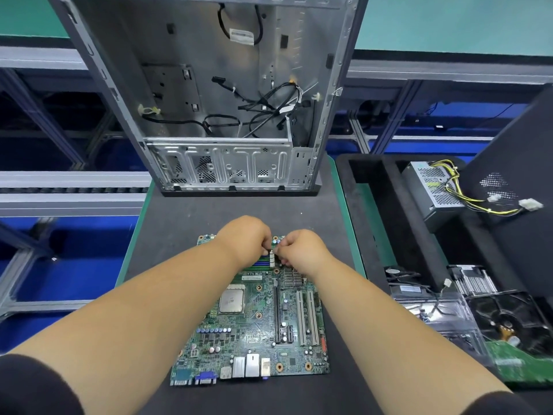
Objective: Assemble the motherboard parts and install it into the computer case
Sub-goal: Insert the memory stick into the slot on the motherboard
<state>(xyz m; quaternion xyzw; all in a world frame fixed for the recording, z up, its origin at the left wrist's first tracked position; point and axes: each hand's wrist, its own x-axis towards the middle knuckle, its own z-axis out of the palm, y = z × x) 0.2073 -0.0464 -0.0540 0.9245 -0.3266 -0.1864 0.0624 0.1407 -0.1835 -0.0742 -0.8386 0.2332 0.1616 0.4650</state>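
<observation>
Green printed motherboard (251,319) lies flat; left hand (244,239) and right hand (302,250) pinch its far white slot latches (271,258); press evenly, straight down.

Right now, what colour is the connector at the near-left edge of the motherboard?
Blue: the port on the green motherboard is clearest in the head view.

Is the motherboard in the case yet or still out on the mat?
Out: the motherboard lies flat on the mat, in front of the open case.
</observation>
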